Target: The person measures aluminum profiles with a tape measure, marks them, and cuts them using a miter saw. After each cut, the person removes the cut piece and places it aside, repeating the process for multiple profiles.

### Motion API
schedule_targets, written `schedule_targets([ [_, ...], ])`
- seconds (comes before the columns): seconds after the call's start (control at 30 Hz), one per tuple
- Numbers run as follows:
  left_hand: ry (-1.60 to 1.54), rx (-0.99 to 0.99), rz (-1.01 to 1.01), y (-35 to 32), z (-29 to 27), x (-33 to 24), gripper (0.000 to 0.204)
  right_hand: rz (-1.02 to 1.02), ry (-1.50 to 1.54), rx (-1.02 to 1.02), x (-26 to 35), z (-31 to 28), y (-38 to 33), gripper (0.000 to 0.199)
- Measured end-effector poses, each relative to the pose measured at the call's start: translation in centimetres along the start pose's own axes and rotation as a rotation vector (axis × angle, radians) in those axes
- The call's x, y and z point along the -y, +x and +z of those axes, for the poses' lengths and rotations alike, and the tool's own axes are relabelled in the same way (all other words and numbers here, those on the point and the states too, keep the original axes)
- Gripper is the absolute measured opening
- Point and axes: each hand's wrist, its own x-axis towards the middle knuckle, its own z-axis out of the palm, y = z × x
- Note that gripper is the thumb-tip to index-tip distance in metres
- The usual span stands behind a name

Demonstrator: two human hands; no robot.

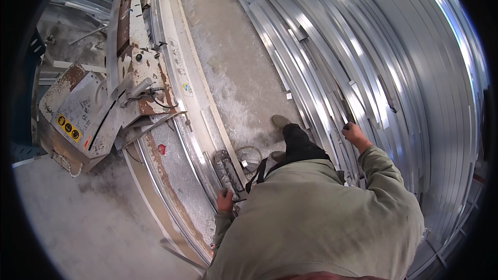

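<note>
My right hand (355,136), fingers bent, is over the long metal profiles (311,72) stacked to my right; I can't tell whether it grips any. My left hand (224,201) is by the worn machine's (96,105) metal rail (195,151), its hold unclear. 3 yellow warning symbols (68,128) mark the machine.

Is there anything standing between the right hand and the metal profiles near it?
Nothing visible stands between the right hand and the profiles; the hand appears over them, but contact is unclear.

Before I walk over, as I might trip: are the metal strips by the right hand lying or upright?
Lying: the strips stretch lengthwise, side by side, alongside the floor.
</note>
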Motion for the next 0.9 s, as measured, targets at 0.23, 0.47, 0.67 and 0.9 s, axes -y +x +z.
schedule_targets([
  [0.23, 0.084, 0.015, -0.012, -5.3, -0.5, 0.5, 0.054, -0.087, -0.032, 0.051, 1.2, 2.3, -1.8, 0.039],
  [0.47, 0.006, -0.041, -0.024, -7.9, -1.2, 1.3, 0.052, -0.080, 0.051, 0.059, 0.5, 2.5, -2.5, 0.031],
  [0.67, -0.078, -0.070, -0.085, -8.2, -0.2, 3.4, 0.053, -0.085, -0.018, 0.063, 1.7, 2.0, -2.1, 0.033],
  [0.9, -0.135, -0.220, -0.052, -9.5, 1.6, 7.6, 0.054, -0.092, -0.119, 0.111, 6.8, 1.1, -3.9, 0.034],
])
